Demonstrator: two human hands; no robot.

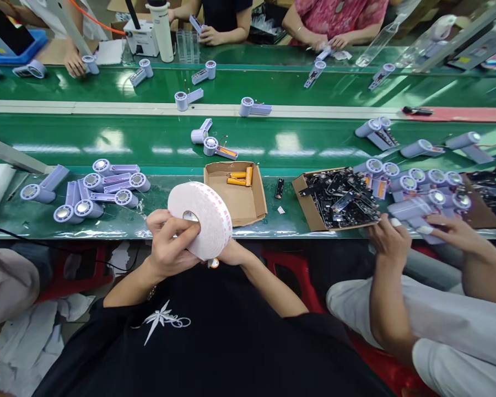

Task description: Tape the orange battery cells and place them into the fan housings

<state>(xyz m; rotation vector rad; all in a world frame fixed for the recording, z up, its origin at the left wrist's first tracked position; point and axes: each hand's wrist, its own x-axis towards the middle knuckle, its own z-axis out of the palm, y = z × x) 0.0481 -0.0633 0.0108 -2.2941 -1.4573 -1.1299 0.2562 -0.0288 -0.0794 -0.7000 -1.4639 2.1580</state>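
Note:
My left hand (pixel 169 245) grips a big roll of white double-sided tape (pixel 209 220) with red print along its edge, some fingers at the core hole. Behind the roll's lower right side is my right hand (pixel 235 252), its fingers mostly hidden. The end of an orange battery (pixel 213 264) pokes out below the roll, held by that hand. Just beyond stands a shallow cardboard box (pixel 235 207) with several orange batteries (pixel 243 177) inside. A small black circuit board (pixel 279 188) lies right of the box.
Lilac fan housings (pixel 89 208) are bunched at left. To the right, a carton (pixel 310 212) is heaped with black circuit boards, beside a co-worker's hands (pixel 391 240) at more housings. A green conveyor belt (pixel 149 138) crosses ahead, with people working opposite.

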